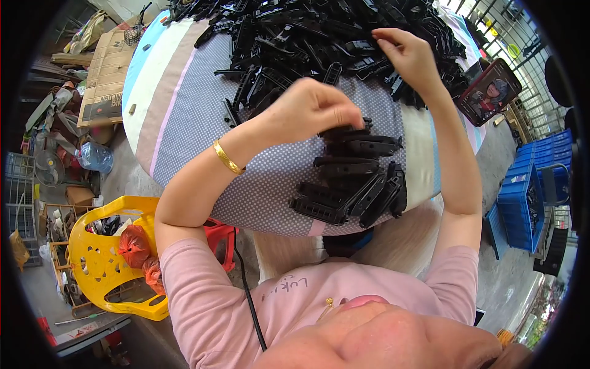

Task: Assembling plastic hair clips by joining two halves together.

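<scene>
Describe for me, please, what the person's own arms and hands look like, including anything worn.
Short pale pink fabric sleeves end above the elbows. A patterned, gold-coloured rounded bangle circles the left wrist; none shows on the right. The left hand and right hand are gloveless.

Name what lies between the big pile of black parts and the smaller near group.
In the head view, the left hand and grey dotted cloth show between them.

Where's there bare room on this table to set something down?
Widest: the dotted cloth left of the black heap and beyond the left forearm. Narrower: the pale strip between the near stack and the right forearm. The black heap crowds the far side.
</scene>
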A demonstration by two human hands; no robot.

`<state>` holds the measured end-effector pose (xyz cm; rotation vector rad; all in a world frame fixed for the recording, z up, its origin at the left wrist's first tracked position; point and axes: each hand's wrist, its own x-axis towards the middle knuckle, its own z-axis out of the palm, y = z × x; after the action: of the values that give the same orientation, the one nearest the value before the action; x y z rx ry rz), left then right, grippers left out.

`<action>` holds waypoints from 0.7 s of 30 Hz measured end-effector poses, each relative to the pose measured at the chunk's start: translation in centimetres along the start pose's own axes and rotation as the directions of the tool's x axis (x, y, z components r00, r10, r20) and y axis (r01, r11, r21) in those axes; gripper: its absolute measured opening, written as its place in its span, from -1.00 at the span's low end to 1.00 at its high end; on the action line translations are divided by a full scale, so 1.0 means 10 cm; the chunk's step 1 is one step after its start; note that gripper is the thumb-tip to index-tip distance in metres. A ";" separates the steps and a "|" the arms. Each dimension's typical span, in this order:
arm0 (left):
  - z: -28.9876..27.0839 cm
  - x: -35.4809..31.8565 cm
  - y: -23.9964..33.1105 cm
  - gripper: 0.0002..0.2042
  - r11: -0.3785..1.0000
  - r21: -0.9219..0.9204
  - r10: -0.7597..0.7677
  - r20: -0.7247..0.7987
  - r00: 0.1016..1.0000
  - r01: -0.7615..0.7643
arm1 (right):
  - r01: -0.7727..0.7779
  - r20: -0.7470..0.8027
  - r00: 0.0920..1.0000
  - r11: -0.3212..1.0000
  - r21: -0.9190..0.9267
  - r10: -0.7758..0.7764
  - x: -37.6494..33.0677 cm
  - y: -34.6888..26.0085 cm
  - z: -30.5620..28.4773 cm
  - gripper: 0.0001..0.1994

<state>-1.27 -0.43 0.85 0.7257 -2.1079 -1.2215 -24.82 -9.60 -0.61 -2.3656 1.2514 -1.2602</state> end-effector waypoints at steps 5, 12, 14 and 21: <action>0.01 0.16 -0.13 -0.66 0.748 0.659 0.243 -0.380 0.892 0.077 | 0.211 0.144 0.975 0.912 -0.351 -0.170 0.01 -0.11 0.29 -0.72; -0.03 0.11 -0.19 -0.60 0.856 0.472 -0.006 -0.401 0.916 0.212 | 0.262 0.062 0.964 0.891 -0.371 -0.258 -0.01 -0.15 0.21 -0.70; -0.09 0.09 -0.11 -0.62 0.959 -0.214 -0.257 -0.368 0.894 0.187 | 0.313 -0.042 0.943 0.922 -0.227 -0.331 -0.02 -0.20 0.22 -0.70; -0.08 0.06 -0.16 -0.69 0.917 -0.398 -0.217 -0.436 0.873 0.029 | -0.109 0.145 0.988 0.884 0.455 0.048 -0.24 -0.74 0.28 -0.69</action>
<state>-0.83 -2.03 -0.11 0.8835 -1.3885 -1.3112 -19.01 -3.79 -0.04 -1.9948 0.8754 -1.1961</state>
